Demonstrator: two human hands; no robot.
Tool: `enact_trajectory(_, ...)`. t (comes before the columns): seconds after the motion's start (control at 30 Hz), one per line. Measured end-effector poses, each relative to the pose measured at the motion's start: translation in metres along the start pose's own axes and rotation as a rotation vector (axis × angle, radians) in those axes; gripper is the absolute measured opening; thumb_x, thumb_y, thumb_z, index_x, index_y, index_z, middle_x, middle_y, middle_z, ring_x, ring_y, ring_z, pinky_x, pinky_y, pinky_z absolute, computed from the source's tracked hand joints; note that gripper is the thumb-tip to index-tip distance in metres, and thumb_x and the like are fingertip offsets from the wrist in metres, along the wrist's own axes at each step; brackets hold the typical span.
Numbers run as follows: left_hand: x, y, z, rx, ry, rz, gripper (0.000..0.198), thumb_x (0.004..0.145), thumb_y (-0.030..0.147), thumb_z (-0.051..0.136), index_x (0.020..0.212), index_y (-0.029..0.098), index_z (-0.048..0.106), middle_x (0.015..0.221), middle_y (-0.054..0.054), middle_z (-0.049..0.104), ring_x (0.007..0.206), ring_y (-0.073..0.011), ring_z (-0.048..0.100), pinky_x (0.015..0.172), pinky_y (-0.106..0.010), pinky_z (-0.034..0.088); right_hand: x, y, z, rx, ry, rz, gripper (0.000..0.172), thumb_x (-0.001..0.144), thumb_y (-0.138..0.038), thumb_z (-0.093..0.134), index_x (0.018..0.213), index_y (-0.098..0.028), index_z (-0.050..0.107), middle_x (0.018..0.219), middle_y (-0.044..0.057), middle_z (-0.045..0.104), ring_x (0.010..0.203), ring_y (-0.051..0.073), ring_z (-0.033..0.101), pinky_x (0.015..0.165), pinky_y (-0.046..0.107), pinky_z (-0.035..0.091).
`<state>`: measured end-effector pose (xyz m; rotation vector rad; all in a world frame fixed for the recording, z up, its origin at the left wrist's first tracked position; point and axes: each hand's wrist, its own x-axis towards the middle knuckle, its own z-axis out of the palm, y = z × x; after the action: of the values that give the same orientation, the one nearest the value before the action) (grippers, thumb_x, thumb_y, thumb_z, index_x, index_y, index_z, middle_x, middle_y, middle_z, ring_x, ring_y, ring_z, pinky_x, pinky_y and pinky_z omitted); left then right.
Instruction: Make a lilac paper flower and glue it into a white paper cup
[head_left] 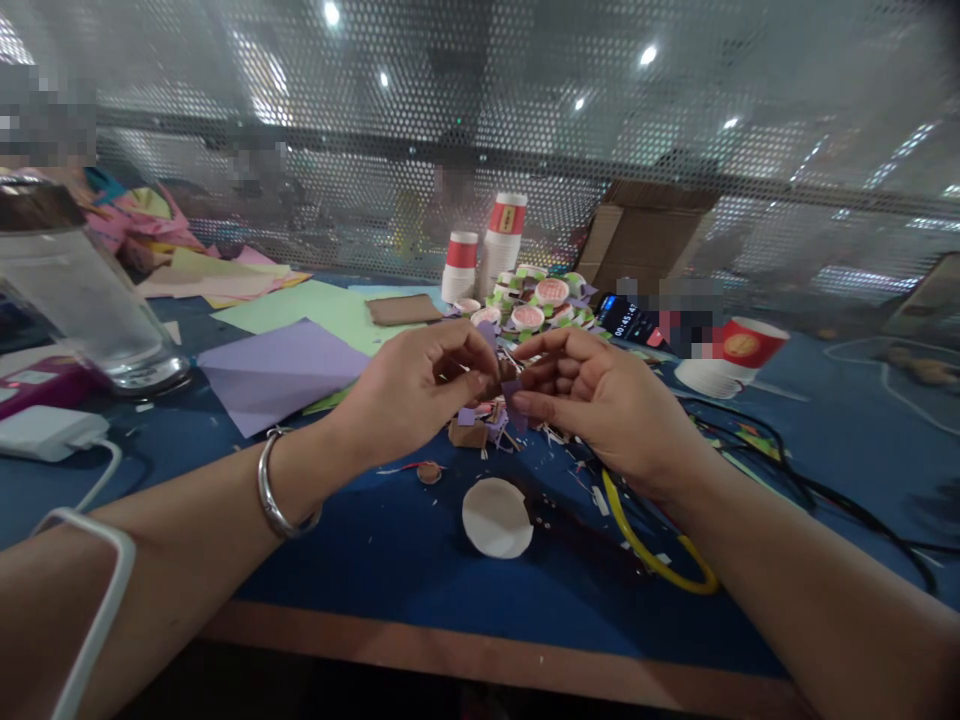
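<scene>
My left hand (420, 385) is closed in a pinch on a small brown piece (489, 384), which looks like cardboard. Close beside it, the thumb and fingers of my right hand (592, 395) pinch a narrow strip of purple paper (514, 400). The two hands nearly meet above a heap of paper and cardboard scraps (471, 432). Fingers partly cover both pieces, so whether they are joined I cannot tell. Nearer to me lie a round white paper disc (497, 518) and a small brown disc (429, 473) with thin wires or threads.
Purple paper (281, 370) and green paper (292, 305) spread to the left, near a glass bottle (112, 300). Behind my hands stand stacked paper cups (501, 245) and a pile of small paper-cup pieces (529, 316). A phone (628, 320) and cables (795, 480) lie right.
</scene>
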<state>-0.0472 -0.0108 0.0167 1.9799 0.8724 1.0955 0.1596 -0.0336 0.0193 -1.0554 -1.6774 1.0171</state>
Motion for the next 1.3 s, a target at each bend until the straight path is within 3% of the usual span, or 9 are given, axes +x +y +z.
enact_trajectory(0.13,-0.001,-0.001,-0.001,0.083,-0.055,-0.095,0.012,0.086,0.023,0.065,0.09,0.019,0.074,0.079,-0.002,0.076,0.072,-0.0155,0.069,0.063,-0.024,0.052,0.001,-0.001,-0.001,-0.028,0.026,-0.016,0.045,0.072,-0.033,0.086,0.107,-0.021,0.061,0.085,0.001,0.068,0.078,0.016,0.067,0.076,0.035,0.058)
enact_trajectory(0.23,-0.002,-0.001,-0.002,0.113,-0.064,-0.119,0.021,0.089,0.037,0.064,0.088,0.02,0.077,0.077,-0.003,0.077,0.07,-0.0152,0.069,0.058,-0.023,0.049,0.001,0.0,0.0,-0.026,0.023,-0.027,0.044,0.072,-0.032,0.086,0.106,-0.021,0.06,0.085,0.001,0.067,0.078,0.016,0.066,0.077,0.034,0.058)
enact_trajectory(0.33,-0.002,-0.001,0.0,-0.004,-0.091,-0.19,0.029,0.088,0.047,0.068,0.088,0.019,0.077,0.082,-0.005,0.078,0.073,-0.0167,0.072,0.063,-0.024,0.053,0.0,0.002,0.002,-0.01,0.008,-0.048,0.042,0.074,-0.028,0.084,0.107,-0.02,0.059,0.088,0.002,0.067,0.079,0.016,0.065,0.077,0.034,0.057)
enact_trajectory(0.47,-0.001,0.001,0.004,-0.248,-0.171,-0.317,0.031,0.081,0.046,0.077,0.082,0.015,0.073,0.075,-0.006,0.075,0.066,-0.0153,0.07,0.062,-0.025,0.055,-0.002,0.001,0.006,-0.07,0.003,-0.087,0.037,0.076,-0.022,0.079,0.107,-0.021,0.059,0.09,0.002,0.066,0.081,0.016,0.065,0.076,0.034,0.056)
enact_trajectory(0.63,0.002,0.002,0.003,-0.368,-0.085,-0.356,0.027,0.077,0.036,0.082,0.076,0.012,0.07,0.07,-0.006,0.074,0.063,-0.0144,0.069,0.059,-0.024,0.056,-0.002,-0.002,0.004,-0.116,0.027,-0.112,0.035,0.077,-0.024,0.079,0.106,-0.021,0.059,0.091,0.003,0.067,0.08,0.016,0.066,0.076,0.034,0.058)
enact_trajectory(0.77,0.007,-0.002,0.0,-0.387,-0.039,-0.332,0.016,0.084,0.027,0.076,0.079,0.012,0.071,0.079,-0.006,0.075,0.073,-0.0139,0.072,0.064,-0.022,0.058,0.005,-0.001,-0.019,-0.273,0.139,-0.192,0.026,0.081,-0.034,0.076,0.1,-0.021,0.064,0.089,0.003,0.069,0.079,0.018,0.067,0.073,0.035,0.057)
enact_trajectory(0.87,0.009,-0.004,-0.001,-0.447,0.0,-0.356,0.013,0.087,0.019,0.07,0.076,0.011,0.07,0.079,-0.005,0.074,0.074,-0.0128,0.072,0.07,-0.023,0.06,0.012,0.003,-0.046,-0.682,0.236,-0.081,0.016,0.083,-0.035,0.07,0.09,-0.021,0.067,0.082,0.004,0.072,0.073,0.019,0.067,0.07,0.035,0.053)
enact_trajectory(1.07,0.013,-0.005,-0.004,-0.617,0.062,-0.403,0.018,0.088,0.01,0.066,0.071,0.01,0.069,0.075,-0.004,0.072,0.069,-0.0101,0.069,0.07,-0.021,0.059,0.022,0.019,-0.095,-1.085,0.178,0.197,0.012,0.081,-0.033,0.069,0.076,-0.022,0.067,0.072,0.004,0.074,0.068,0.021,0.067,0.065,0.034,0.045)
enact_trajectory(1.3,0.015,-0.008,-0.007,-0.732,0.062,-0.453,0.022,0.09,0.008,0.064,0.069,0.01,0.068,0.074,-0.005,0.072,0.066,-0.0113,0.069,0.069,-0.023,0.059,0.019,0.024,-0.12,-1.197,0.145,0.336,0.013,0.077,-0.023,0.067,0.065,-0.019,0.066,0.071,0.009,0.072,0.066,0.021,0.062,0.063,0.034,0.039)
